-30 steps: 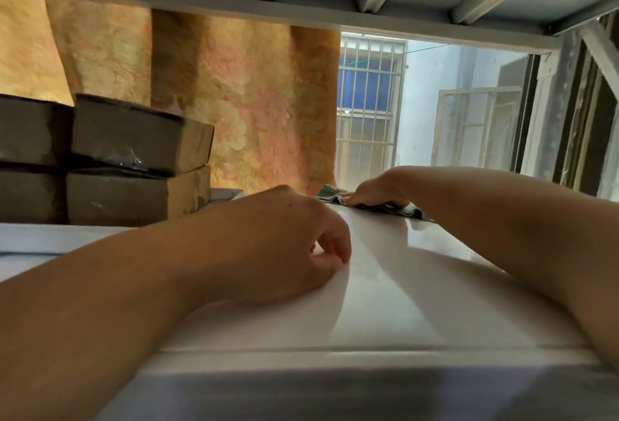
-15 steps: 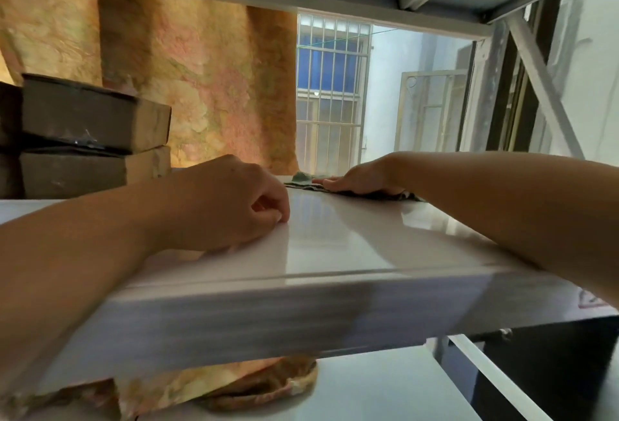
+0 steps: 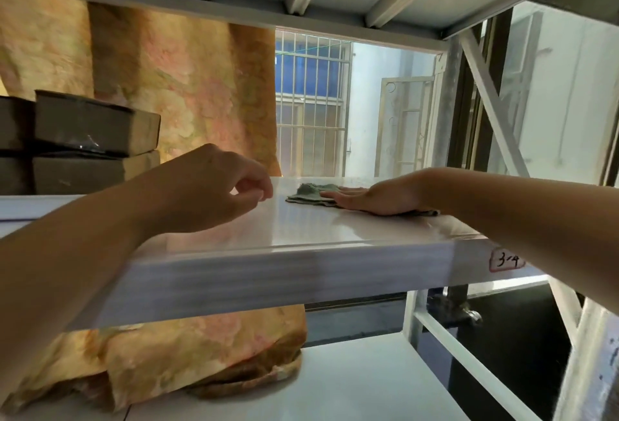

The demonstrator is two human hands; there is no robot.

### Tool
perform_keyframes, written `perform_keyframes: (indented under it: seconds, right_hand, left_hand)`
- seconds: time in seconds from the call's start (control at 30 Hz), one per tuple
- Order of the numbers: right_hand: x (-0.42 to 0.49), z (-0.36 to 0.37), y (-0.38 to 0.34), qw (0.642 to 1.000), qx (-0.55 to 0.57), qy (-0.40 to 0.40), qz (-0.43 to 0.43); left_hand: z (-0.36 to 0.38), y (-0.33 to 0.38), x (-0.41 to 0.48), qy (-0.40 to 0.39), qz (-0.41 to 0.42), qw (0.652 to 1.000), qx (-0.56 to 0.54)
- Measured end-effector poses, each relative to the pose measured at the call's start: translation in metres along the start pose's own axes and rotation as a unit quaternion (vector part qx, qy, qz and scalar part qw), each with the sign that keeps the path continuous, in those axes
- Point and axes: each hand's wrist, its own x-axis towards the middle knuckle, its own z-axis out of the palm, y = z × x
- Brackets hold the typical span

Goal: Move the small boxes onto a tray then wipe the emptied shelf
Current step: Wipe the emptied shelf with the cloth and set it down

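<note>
A glossy white shelf runs across the middle of the head view. A green-grey cloth lies on it toward the back, and my right hand presses flat on the cloth with straight fingers. My left hand hovers just above the shelf to the left of the cloth, its fingers loosely curled and holding nothing. Brown cardboard boxes are stacked two high at the far left of the same shelf, well clear of both hands.
A patterned orange curtain hangs behind the shelf and bunches on the lower shelf. A diagonal white brace and upright post stand at the right. The shelf edge bears a label. A barred window lies beyond.
My right hand has slid the cloth rightward and toward the front and now lies flatter. My left hand has lifted off the shelf. The camera has dropped lower.
</note>
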Motion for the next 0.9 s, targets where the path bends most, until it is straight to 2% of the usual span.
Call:
perform_keyframes:
  seconds: [0.2, 0.37, 0.67, 0.77, 0.9]
  right_hand:
    - [-0.053, 0.013, 0.014, 0.992, 0.004, -0.035, -0.125]
    - [-0.083, 0.023, 0.019, 0.987, -0.029, -0.026, -0.156]
    - [-0.083, 0.021, 0.021, 0.989, 0.029, -0.031, -0.141]
    - [-0.061, 0.016, 0.03, 0.992, 0.004, 0.006, -0.123]
    - [-0.029, 0.004, 0.039, 0.997, -0.016, 0.004, -0.077]
  left_hand:
    - [0.004, 0.013, 0.009, -0.007, 0.022, 1.0, -0.017]
    - [0.009, 0.029, 0.024, -0.033, 0.057, 0.998, -0.023]
    - [0.019, 0.065, 0.061, -0.1, 0.107, 0.989, 0.002]
    - [0.018, 0.068, 0.066, -0.076, 0.118, 0.99, 0.028]
    - [0.017, 0.063, 0.07, -0.072, 0.119, 0.99, 0.029]
